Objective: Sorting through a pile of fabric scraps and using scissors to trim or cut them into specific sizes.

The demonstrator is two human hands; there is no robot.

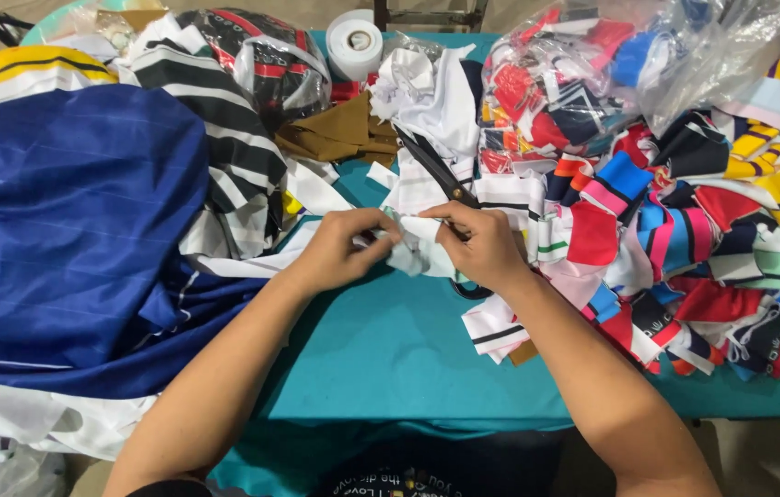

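My left hand [344, 247] pinches a small white and pale green fabric piece [415, 250] at the middle of the teal table [390, 354]. My right hand [487, 247] grips the same piece from the right, and its fingers also sit in the handles of black scissors [436, 170]. The scissor blades point up and to the left, over white cloth. One handle loop shows below my right hand.
A big blue cloth [68, 230] and striped black-and-white fabric [224, 120] fill the left. A heap of colourful fabric scraps [685, 221] covers the right, with a clear plastic bag [666, 55] of scraps behind. A white tape roll [354, 42] and brown cloth [339, 133] lie at the back.
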